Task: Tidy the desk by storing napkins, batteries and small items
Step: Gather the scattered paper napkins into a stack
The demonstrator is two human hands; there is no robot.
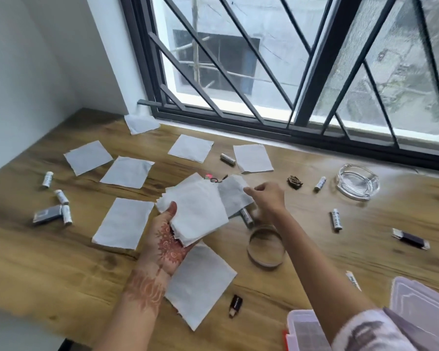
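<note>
Hands: left hand (166,239) grips napkin stack (197,211), right hand (265,196) pinches napkin (232,192); wooden desk (61,262) by window (289,59).

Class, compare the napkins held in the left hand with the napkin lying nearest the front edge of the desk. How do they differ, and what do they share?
The napkins in the left hand form a stack of several sheets; the napkin by the front edge is a single sheet. The stack is lifted off the desk and tilted; the single napkin lies flat on the wood. The stack is gripped; the single one is untouched. Both are white, roughly square paper.
</note>
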